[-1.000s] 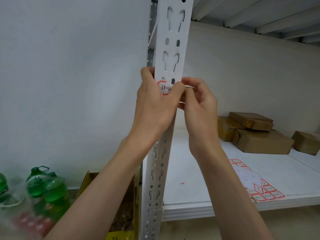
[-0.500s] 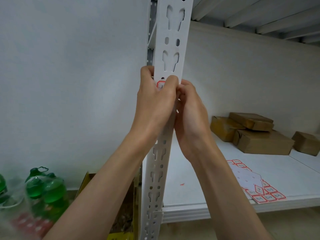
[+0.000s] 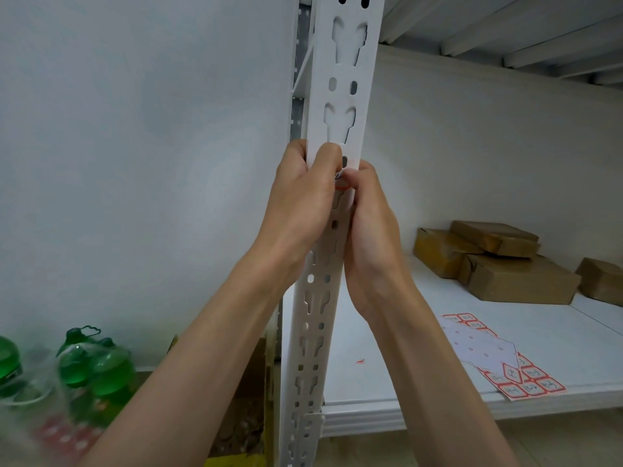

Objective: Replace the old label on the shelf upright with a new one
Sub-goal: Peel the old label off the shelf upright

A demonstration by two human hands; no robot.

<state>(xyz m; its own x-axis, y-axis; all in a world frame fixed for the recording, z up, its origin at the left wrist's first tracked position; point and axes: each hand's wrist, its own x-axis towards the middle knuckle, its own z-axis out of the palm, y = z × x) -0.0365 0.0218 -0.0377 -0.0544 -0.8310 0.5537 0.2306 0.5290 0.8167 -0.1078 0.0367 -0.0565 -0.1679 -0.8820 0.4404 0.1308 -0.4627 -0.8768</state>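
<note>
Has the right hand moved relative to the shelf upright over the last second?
Yes. The right hand has come in leftward against the shelf upright, its fingertips now meeting the left hand over the label.

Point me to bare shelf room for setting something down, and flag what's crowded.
Free: the white shelf between the upright and the label sheet, holding only a small red scrap; also the strip between sheet and brown parcels. Crowded: the back right corner with parcels, the front right edge under the sheet, and the upright where both hands work.
</note>
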